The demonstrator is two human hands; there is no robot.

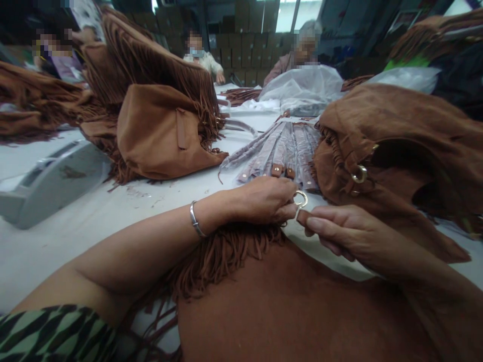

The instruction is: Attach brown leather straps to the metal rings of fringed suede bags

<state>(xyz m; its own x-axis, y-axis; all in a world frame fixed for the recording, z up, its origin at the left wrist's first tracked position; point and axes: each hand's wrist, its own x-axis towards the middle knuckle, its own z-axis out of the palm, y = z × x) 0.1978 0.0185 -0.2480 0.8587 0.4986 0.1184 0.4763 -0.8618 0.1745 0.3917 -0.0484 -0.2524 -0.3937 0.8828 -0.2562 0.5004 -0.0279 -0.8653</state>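
Observation:
A brown suede bag (294, 301) with a fringe lies right in front of me on the white table (75, 226). My left hand (260, 200), with a silver bangle on the wrist, pinches a metal ring (301, 198) at the bag's top edge. My right hand (339, 232) meets it from the right, fingers closed on a thin brown strap end just below the ring. Both hands touch at the ring.
Another open suede bag (396, 151) lies to the right, one more (162, 133) stands at the left. Wrapped brown straps (283, 148) lie beyond my hands. A grey machine (49, 183) sits at the left. Other people sit across the table behind plastic bags (302, 83).

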